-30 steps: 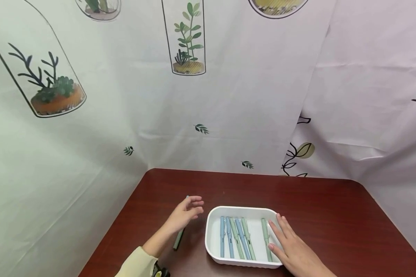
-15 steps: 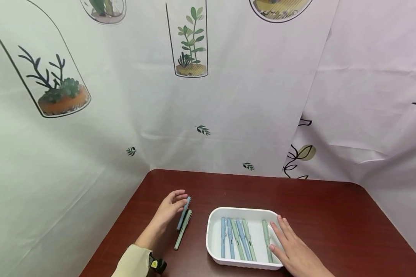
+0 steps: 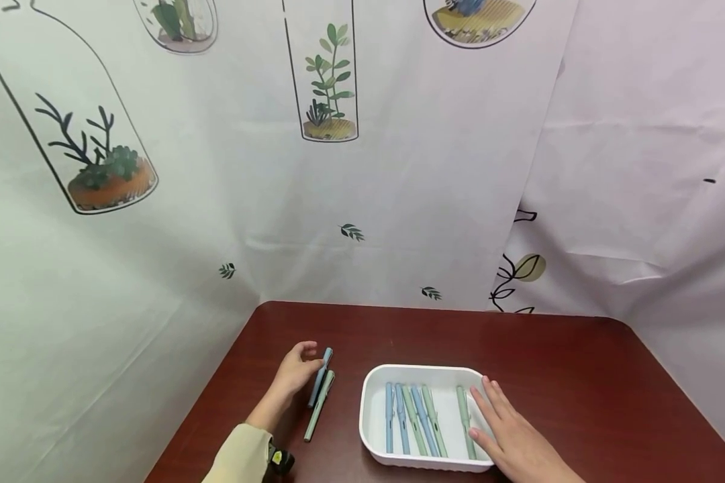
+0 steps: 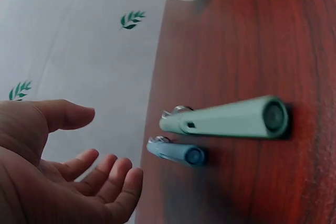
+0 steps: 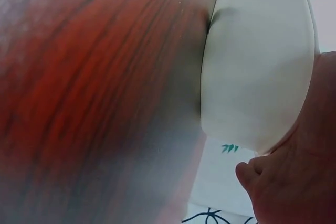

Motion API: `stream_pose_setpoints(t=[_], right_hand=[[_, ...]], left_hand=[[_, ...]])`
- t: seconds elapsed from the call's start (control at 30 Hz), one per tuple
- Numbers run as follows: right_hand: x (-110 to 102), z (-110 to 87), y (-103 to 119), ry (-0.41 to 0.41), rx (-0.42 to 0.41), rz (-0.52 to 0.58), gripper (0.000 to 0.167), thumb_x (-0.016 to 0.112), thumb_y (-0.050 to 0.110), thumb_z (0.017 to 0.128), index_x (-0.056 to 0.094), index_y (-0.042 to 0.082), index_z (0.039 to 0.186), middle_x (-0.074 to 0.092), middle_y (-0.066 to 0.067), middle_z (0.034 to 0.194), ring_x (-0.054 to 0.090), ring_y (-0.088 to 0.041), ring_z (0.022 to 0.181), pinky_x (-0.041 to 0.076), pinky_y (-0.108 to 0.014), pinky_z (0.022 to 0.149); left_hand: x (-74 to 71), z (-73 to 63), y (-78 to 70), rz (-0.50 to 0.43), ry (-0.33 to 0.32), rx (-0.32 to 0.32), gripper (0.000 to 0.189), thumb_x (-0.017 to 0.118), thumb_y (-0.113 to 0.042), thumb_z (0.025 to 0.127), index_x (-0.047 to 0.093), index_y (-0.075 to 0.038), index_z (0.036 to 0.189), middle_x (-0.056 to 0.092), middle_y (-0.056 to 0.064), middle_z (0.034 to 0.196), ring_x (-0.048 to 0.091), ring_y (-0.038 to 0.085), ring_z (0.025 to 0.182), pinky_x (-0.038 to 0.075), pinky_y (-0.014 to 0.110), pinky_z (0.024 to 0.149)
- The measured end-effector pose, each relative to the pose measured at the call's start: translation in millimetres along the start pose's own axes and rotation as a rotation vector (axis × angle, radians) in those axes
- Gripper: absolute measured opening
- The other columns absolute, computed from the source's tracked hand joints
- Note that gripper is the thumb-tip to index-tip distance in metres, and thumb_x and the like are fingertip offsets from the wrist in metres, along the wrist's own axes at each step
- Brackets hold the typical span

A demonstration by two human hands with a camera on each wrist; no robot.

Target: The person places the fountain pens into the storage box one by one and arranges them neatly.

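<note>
Two capped pens lie side by side on the brown table, a blue pen and a green pen. My left hand hovers beside the blue pen, thumb and fingers apart and loosely bent, with nothing between them in the left wrist view. To the right is a white tray with several blue and green pens in a row, and one green pen apart on its right side. My right hand rests on the tray's right rim, fingers straight; in the right wrist view it lies against the tray's outer wall.
The reddish-brown table ends at the back against a white cloth printed with plants and jars. Another cloth side hangs along the left edge. A dark wrist strap with a small camera sits at my left cuff.
My left hand has moved left, away from the tray, uncovering the green pen and then reaching the blue pen's side. The right hand and tray hold still.
</note>
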State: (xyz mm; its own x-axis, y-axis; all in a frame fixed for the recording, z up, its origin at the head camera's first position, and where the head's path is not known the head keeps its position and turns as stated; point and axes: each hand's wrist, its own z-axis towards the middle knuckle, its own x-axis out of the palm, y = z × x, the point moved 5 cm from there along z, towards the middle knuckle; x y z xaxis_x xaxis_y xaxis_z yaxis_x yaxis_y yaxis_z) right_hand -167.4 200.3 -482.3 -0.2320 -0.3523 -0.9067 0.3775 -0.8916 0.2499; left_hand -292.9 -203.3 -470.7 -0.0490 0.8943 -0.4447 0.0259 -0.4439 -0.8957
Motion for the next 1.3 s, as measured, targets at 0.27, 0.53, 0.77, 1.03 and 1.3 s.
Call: stream_pose_setpoints(t=[0.27, 0.53, 0.77, 1.03, 1.3], right_hand=[[-1.5, 1.6, 0.7, 0.012, 0.001, 0.001, 0.069, 0.065, 0.049, 0.095, 0.05, 0.011, 0.151, 0.04, -0.013, 0.159, 0.042, -0.036, 0.142, 0.05, -0.048, 0.102], [-2.0, 2.2, 1.3, 0.013, -0.001, 0.007, 0.069, 0.065, 0.049, 0.095, 0.05, 0.011, 0.151, 0.039, -0.013, 0.16, 0.042, -0.037, 0.142, 0.049, -0.049, 0.103], [-0.3, 2.5, 0.1, 0.021, -0.002, 0.012, 0.069, 0.065, 0.049, 0.096, 0.048, 0.011, 0.151, 0.039, -0.014, 0.16, 0.041, -0.038, 0.143, 0.049, -0.049, 0.103], [1.3, 1.6, -0.7, 0.026, 0.003, 0.027, 0.069, 0.065, 0.049, 0.095, 0.049, 0.011, 0.151, 0.039, -0.014, 0.16, 0.041, -0.037, 0.143, 0.049, -0.05, 0.103], [0.2, 3.1, -0.8, 0.057, 0.019, 0.039, 0.069, 0.064, 0.05, 0.096, 0.049, 0.012, 0.151, 0.037, -0.014, 0.161, 0.039, -0.038, 0.144, 0.048, -0.051, 0.103]], left_hand=[[3.2, 6.0, 10.1, 0.132, -0.009, -0.054, 0.052, 0.072, -0.011, 0.088, 0.054, 0.006, 0.134, 0.062, 0.025, 0.123, 0.059, 0.042, 0.115, 0.05, 0.052, 0.09], [6.2, 10.4, 15.5, 0.209, -0.002, -0.07, 0.054, 0.074, -0.007, 0.084, 0.055, 0.007, 0.132, 0.065, 0.023, 0.117, 0.061, 0.038, 0.106, 0.052, 0.049, 0.086], [8.5, 16.5, 17.4, 0.332, -0.004, -0.072, 0.053, 0.076, -0.006, 0.081, 0.058, 0.004, 0.129, 0.066, 0.014, 0.108, 0.061, 0.03, 0.095, 0.052, 0.045, 0.082], [10.2, 20.4, 19.5, 0.425, 0.015, -0.078, 0.04, 0.074, -0.008, 0.08, 0.065, 0.002, 0.117, 0.073, 0.01, 0.095, 0.066, 0.022, 0.082, 0.053, 0.039, 0.073], [6.9, 19.6, 15.7, 0.321, 0.042, -0.085, 0.037, 0.063, -0.005, 0.084, 0.066, 0.008, 0.118, 0.07, 0.017, 0.104, 0.063, 0.023, 0.084, 0.051, 0.035, 0.07]])
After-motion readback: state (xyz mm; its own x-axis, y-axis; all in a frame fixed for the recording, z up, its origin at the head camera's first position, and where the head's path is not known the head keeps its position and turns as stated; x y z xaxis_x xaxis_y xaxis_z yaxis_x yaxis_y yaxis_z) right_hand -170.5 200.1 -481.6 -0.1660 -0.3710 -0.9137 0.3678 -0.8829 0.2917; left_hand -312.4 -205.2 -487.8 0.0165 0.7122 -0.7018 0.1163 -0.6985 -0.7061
